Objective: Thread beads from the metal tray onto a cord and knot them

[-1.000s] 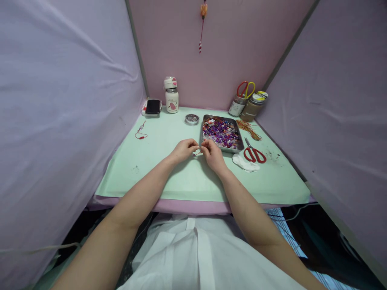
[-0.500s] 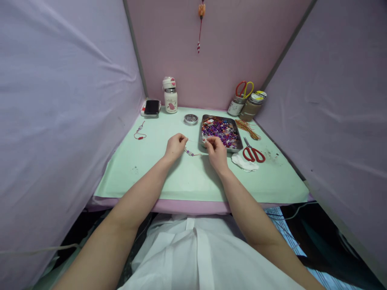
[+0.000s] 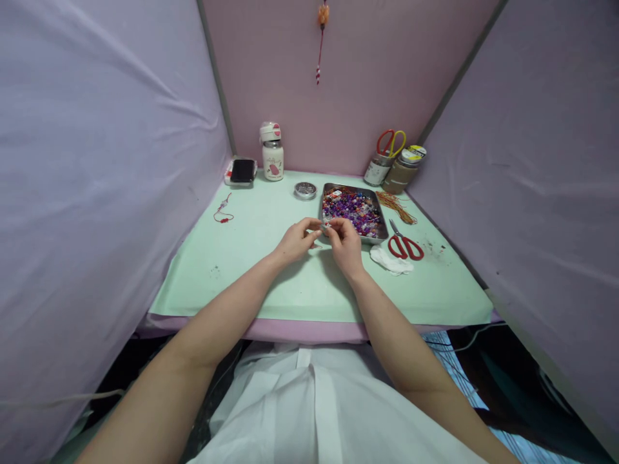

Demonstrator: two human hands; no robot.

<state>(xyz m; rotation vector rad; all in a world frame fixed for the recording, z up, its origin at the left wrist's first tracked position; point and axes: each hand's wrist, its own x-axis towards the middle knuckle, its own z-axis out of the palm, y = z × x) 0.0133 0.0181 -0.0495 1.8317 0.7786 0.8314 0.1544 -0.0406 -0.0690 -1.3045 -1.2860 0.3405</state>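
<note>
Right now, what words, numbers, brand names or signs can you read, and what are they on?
I can't read any for sure.
White bottle: markings too small and blurred.
Pale jar label: too blurred.
Yellow-and-white lid: too blurred.
Red-and-white piece in the bead tray: any print is too tiny.

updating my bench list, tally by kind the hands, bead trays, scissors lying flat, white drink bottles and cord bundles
left hand and right hand: 2
bead tray: 1
scissors lying flat: 1
white drink bottle: 1
cord bundle: 1
total: 6
</note>
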